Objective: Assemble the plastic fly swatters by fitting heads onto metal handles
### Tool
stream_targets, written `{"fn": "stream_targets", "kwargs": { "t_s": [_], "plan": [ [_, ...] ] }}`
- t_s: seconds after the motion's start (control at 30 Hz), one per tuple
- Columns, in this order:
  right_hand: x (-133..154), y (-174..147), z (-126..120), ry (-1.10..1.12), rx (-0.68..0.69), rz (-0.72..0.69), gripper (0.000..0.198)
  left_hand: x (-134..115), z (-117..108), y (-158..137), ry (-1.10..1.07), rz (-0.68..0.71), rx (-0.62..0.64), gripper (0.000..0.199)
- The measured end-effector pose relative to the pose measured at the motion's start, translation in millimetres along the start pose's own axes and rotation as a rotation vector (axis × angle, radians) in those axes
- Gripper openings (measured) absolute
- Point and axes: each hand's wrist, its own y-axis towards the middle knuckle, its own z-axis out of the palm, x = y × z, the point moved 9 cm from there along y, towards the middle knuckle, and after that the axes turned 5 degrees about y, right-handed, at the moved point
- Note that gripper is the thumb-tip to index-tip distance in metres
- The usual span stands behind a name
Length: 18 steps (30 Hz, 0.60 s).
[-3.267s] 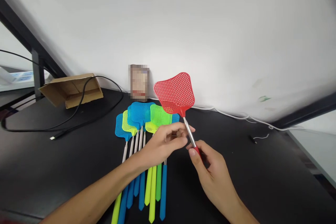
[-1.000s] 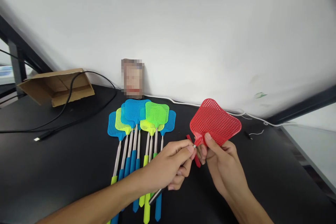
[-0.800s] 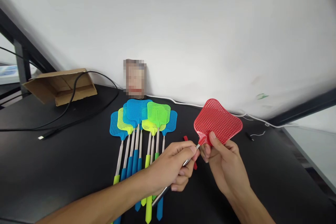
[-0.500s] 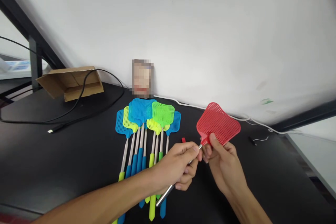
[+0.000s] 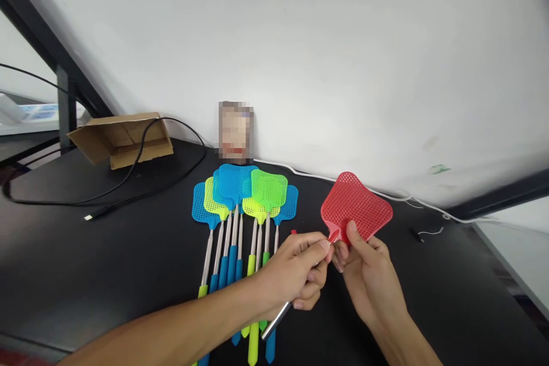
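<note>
My left hand (image 5: 302,271) is closed around a bare metal rod (image 5: 278,319), whose lower end sticks out below my fist. The rod points up and right to the neck of a red fly swatter head (image 5: 355,206). My right hand (image 5: 371,274) pinches this perforated head near its base, thumb in front. My left fingertips cover the joint, so I cannot tell how firmly the two sit together. Under and beyond my left forearm lie several fly swatters, among them a blue one (image 5: 235,183) and a green one (image 5: 269,187), with metal shafts and coloured grips.
An open cardboard box (image 5: 141,154) lies on its side at the back left of the black table (image 5: 137,263). A black cable (image 5: 115,183) loops in front of it. A blurred-out packet (image 5: 235,131) leans on the wall. A white cable (image 5: 309,174) runs along the wall's base.
The camera view has shifted slightly, moving the background a little right and down. My left hand and the rod are slightly nearer the red head; both grips look the same.
</note>
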Motion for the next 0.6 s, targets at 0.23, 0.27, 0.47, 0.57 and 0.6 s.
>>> {"fn": "stream_targets", "kwargs": {
  "t_s": [0.23,0.27,0.47,0.57,0.6],
  "plan": [
    [-3,-2,-2,-0.043,-0.084,-0.017,0.040,-2,3,0,-0.043,0.001,0.011,0.030],
    [-1,0,-4,-0.058,-0.078,-0.014,0.040,-1,3,0,-0.052,0.002,0.011,0.031],
    [89,25,-63,0.043,-0.190,-0.492,0.042,14,12,-8,-0.095,-0.048,0.077,0.032],
    [86,40,-77,-0.150,-0.216,-0.359,0.037,9,4,-6,-0.206,0.007,0.019,0.026],
    [75,43,-75,-0.259,-0.195,-0.270,0.038,4,-1,-5,-0.250,0.045,-0.014,0.024]
  ]
}}
